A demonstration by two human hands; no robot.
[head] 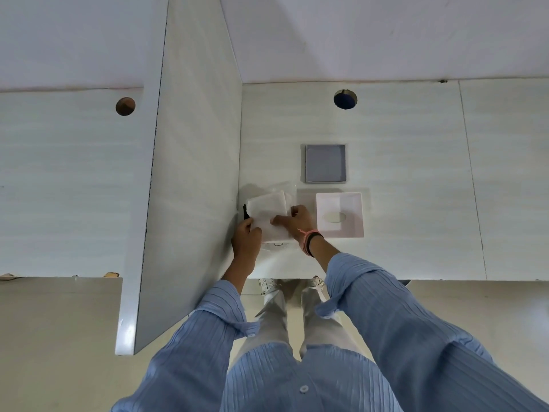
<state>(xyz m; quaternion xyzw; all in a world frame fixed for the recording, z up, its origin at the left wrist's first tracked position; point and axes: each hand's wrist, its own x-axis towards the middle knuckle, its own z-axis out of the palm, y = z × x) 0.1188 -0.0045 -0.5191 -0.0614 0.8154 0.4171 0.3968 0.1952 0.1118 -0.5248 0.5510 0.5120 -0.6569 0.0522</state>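
From the head view, both hands are on a white pack of what looks like tissues. It lies on the tabletop, close against the divider panel. The left hand has its grip curled round the pack's near left edge, and the right hand pinches its right side. Crinkled clear wrapping shows around the pack, so I judge unwrapping is underway. The grey tray and the white lid with its oval slot sit just beside the pack, so filling and closing look not yet done.
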